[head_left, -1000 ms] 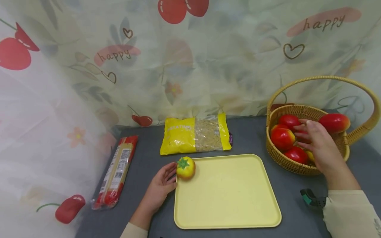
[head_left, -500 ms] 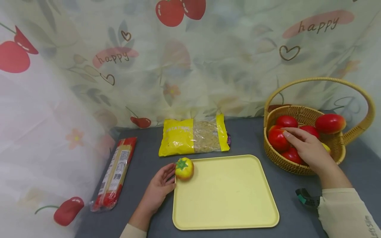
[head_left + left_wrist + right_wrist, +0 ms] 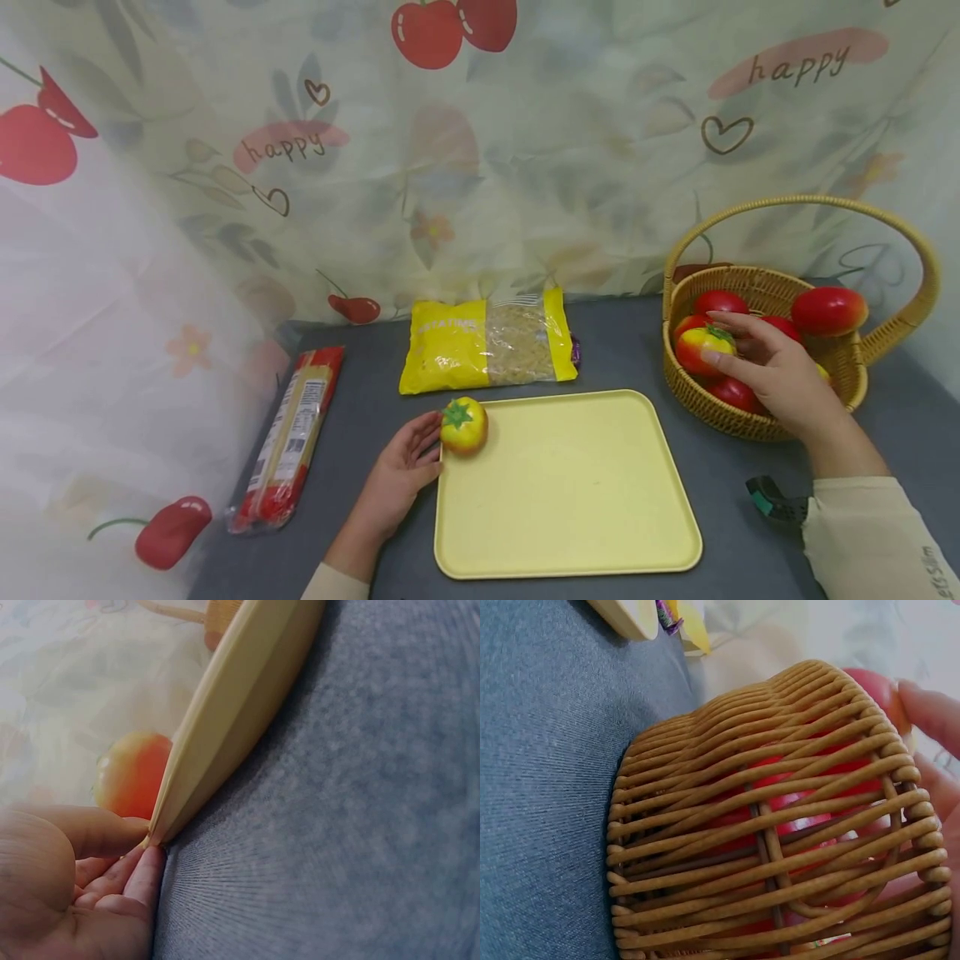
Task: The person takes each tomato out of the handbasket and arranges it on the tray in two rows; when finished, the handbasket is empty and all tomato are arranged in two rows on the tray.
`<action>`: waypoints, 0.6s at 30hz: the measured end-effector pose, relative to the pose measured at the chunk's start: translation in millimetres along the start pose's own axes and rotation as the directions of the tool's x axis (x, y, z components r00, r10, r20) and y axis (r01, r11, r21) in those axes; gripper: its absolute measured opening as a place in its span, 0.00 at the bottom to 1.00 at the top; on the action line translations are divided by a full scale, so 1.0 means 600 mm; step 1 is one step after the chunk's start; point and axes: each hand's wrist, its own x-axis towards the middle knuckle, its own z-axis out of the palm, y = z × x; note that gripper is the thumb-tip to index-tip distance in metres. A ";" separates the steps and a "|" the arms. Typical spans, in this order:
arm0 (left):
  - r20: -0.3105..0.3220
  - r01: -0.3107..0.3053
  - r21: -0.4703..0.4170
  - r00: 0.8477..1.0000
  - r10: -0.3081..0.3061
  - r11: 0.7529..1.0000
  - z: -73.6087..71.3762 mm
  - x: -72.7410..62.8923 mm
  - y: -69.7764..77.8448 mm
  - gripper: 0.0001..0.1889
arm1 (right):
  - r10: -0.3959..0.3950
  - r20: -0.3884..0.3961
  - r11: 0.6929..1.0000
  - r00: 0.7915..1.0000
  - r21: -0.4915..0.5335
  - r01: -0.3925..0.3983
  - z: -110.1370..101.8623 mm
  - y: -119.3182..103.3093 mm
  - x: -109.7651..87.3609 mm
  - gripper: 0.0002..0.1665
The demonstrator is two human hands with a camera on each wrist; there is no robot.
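Note:
My right hand [image 3: 780,375] pinches a red-and-yellow tomato [image 3: 693,346] with a green leafy top, at the left side of the wicker basket [image 3: 757,421]. Its thumb and fingers show past the weave in the right wrist view, where the basket [image 3: 780,847] hides most of the grip. The left hand [image 3: 401,471] holds the left rim of the pale yellow tray [image 3: 570,492]; in the left wrist view its thumb and fingers meet at the tray edge [image 3: 232,712]. Another yellow tomato [image 3: 464,426] with a green top sits in the tray's far left corner, close to those fingers.
Several red fruits lie in the basket, among them a long red one [image 3: 828,311] on the right. Behind the tray lies a yellow pasta bag [image 3: 487,343]. A red-ended noodle pack [image 3: 288,437] is at the left. A black-and-green strap [image 3: 776,498] is by the right sleeve.
My right hand has come down and left onto the tomato in the basket; the tomato has turned so its green top shows. The left hand stays at the tray edge.

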 end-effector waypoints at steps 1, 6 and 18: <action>0.001 -0.002 0.000 1.000 0.002 1.000 0.000 0.000 0.000 0.39 | 0.000 -0.005 1.000 1.000 0.016 0.000 0.000 0.000 0.000 0.39; 0.004 -0.015 0.006 1.000 0.015 1.000 0.000 0.000 -0.002 0.39 | 0.009 0.001 0.998 1.000 0.062 -0.009 -0.001 -0.005 -0.003 0.41; -0.002 -0.007 0.017 1.000 0.007 1.000 0.002 0.002 0.001 0.39 | -0.047 -0.073 0.996 0.996 0.071 0.052 0.010 -0.011 -0.014 0.43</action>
